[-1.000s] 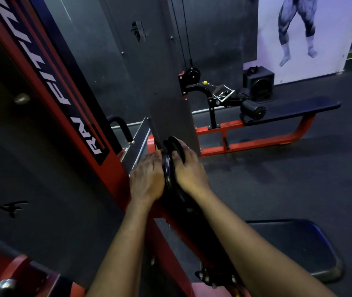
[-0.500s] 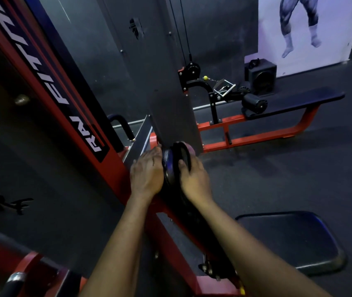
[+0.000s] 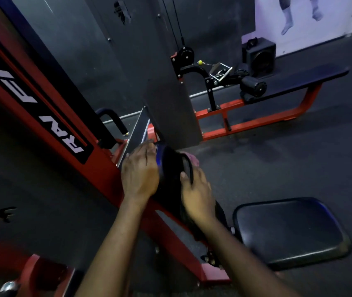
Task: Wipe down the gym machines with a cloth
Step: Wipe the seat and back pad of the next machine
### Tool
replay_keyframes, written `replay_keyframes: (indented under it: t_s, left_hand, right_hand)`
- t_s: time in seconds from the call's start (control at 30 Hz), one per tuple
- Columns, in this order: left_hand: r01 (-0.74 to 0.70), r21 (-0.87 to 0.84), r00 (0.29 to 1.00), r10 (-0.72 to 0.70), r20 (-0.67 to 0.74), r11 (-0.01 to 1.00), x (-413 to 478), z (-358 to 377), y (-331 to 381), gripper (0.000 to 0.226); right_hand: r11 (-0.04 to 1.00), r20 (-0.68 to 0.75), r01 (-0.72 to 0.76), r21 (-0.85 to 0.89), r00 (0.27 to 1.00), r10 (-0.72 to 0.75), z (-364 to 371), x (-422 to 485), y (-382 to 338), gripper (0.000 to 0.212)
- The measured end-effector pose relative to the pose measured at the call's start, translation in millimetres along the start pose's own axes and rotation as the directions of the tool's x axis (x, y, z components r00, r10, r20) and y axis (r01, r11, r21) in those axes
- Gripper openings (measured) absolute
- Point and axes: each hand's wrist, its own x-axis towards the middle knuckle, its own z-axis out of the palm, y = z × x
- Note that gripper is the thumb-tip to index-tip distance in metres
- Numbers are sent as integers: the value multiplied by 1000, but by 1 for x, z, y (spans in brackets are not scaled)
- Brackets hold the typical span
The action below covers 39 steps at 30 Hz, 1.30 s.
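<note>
A black round pad with a blue edge [image 3: 169, 166] sits on the red machine frame [image 3: 97, 168] in the middle of the view. My left hand [image 3: 139, 175] clasps the pad's left side, fingers curled over its rim. On the pad's right side, my right hand [image 3: 197, 197] has its thumb on the rim. A pinkish cloth [image 3: 194, 160] peeks out past that hand's fingers, pressed against the pad's far face. Most of the cloth is hidden behind the pad and hand.
A black seat cushion [image 3: 288, 232] lies low at the right. A grey weight-stack cover [image 3: 170, 103] rises just behind the pad. Further back stand a red-framed bench with a cable handle [image 3: 278, 86] and a black speaker [image 3: 259, 54].
My right hand has slid down the pad's right side towards me, uncovering more of the pad's top and the cloth. The left hand stays on the left side.
</note>
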Motion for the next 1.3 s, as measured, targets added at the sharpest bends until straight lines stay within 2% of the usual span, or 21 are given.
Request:
replay_keyframes:
  t_s: [0.13,0.3,0.5,0.57,0.67,0.77,0.83,0.97,1.03,1.13,1.23,1.3]
  left_hand:
    - [-7,-13,1000,7,-24,1000,0,3,-2,70]
    - [-12,-30,999,11,-32,999,-4,1,5,62]
    - [-26,-4,998,26,-60,1000,-4,3,2,49]
    - [-37,4,998,37,-55,999,-4,3,2,56]
    - [-27,2,998,27,-54,1000,-6,2,4,62]
    - [-37,1,998,37,-49,999,-7,2,4,69]
    - [-42,-11,998,41,-49,999,-7,1,3,73]
    - [-40,-19,999,39,-33,999,-6,1,2,70]
    - [-41,-8,999,41,-34,999,-6,2,1,65]
    - [-45,-7,998,44,-33,999,-6,2,2,66]
    - [-51,-11,998,51,-42,999,-6,3,2,70]
    - [-58,-14,997,58,-50,998,-7,2,2,72]
  right_hand:
    - [1000,-45,13,22,999,-12,0,-14,11,55]
    - [994,82,-100,50,992,96,-7,37,24,55]
    - [999,6,-52,-10,999,52,-5,-33,33,57]
    - [998,2,-62,23,998,62,-5,-24,44,56]
    - [985,91,-149,81,986,142,-10,8,59,55]
    - [972,119,-228,54,968,220,-14,17,54,54]
    - [985,52,-160,61,986,157,-14,7,32,53]
    - [996,-7,89,-18,996,-89,-9,-11,-18,58]
    - [991,-32,136,-14,990,-137,-5,-14,-17,57]
    - [999,-11,52,-8,999,-52,-7,-6,28,52]
    - [984,57,-176,17,983,174,-11,4,75,52]
    - [972,49,-234,0,971,233,-11,6,76,52]
